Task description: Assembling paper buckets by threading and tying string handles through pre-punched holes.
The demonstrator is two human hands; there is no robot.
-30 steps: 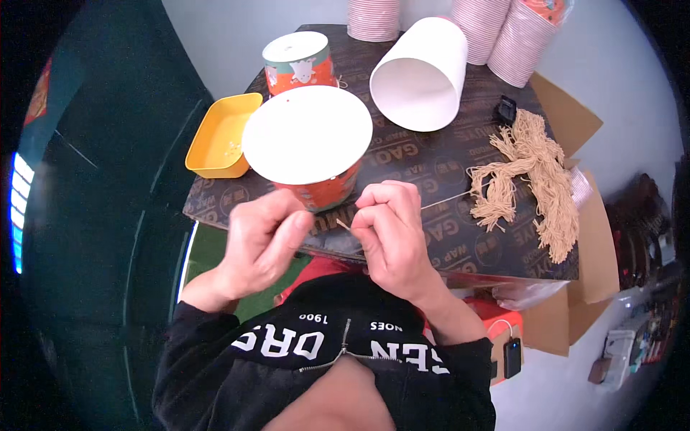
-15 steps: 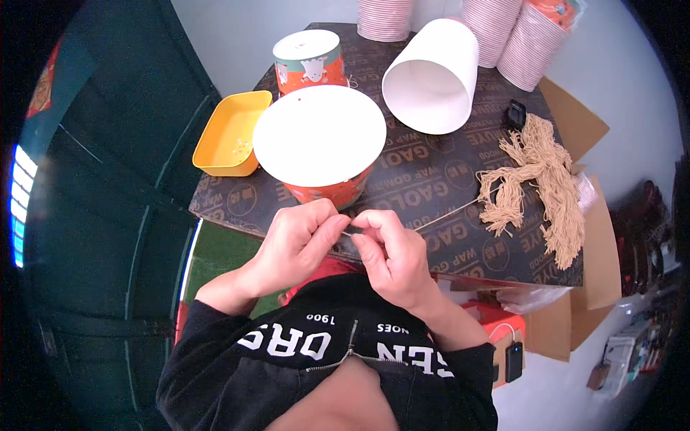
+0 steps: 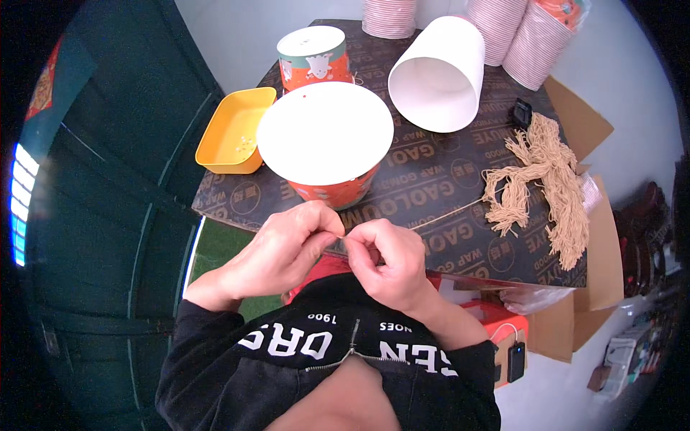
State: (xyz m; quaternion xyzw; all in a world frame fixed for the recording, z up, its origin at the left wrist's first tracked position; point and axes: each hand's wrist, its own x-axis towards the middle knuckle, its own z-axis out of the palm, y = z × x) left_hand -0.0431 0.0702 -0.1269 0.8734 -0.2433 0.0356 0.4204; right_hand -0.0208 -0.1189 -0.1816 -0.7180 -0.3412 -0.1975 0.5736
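My left hand and my right hand meet at the table's near edge, fingertips almost touching. Each pinches a thin tan string. From my right hand the string runs taut to a tangled bundle of tan strings on the right side of the table. Just beyond my hands stands an orange paper bucket, whose round white top faces me. Whatever the fingertips do with the string's end is mostly hidden by the fingers.
Left of the bucket sits a yellow tray with small white bits. Behind are another printed bucket and a white bucket on its side. Stacked cups line the back. A black object lies beside the bundle; cardboard flanks the table.
My fingertips have drawn closer together around the string, and my left hand has turned slightly. The whole view has shifted a little; the table things stay in place.
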